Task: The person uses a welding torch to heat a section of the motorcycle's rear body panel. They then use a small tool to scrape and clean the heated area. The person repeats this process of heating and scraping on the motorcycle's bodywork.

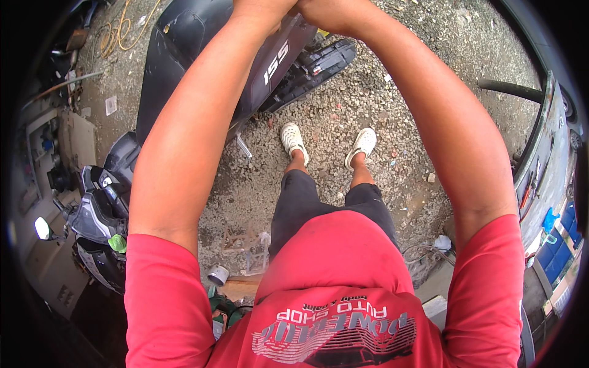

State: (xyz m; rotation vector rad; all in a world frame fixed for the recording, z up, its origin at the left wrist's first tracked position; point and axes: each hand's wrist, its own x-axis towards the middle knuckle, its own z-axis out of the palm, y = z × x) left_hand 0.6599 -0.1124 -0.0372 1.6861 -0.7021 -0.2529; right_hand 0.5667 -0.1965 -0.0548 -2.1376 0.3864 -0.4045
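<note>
Red sleeves (165,300) flank the view; the left forearm (190,129) hides part of the dark panel (267,92) beneath it. White clogs (293,136) stand on gravel (417,165), near a black part (322,61) beside the panel. A motorcycle (101,214) stands left. The left hand (264,6) and right hand (337,12) meet over the panel's far end, cut off; whether they grip, I cannot tell.

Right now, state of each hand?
Left hand: cut off by the top edge; can't tell open or closed.
Right hand: also cut off there; can't tell whether it holds anything.
</note>
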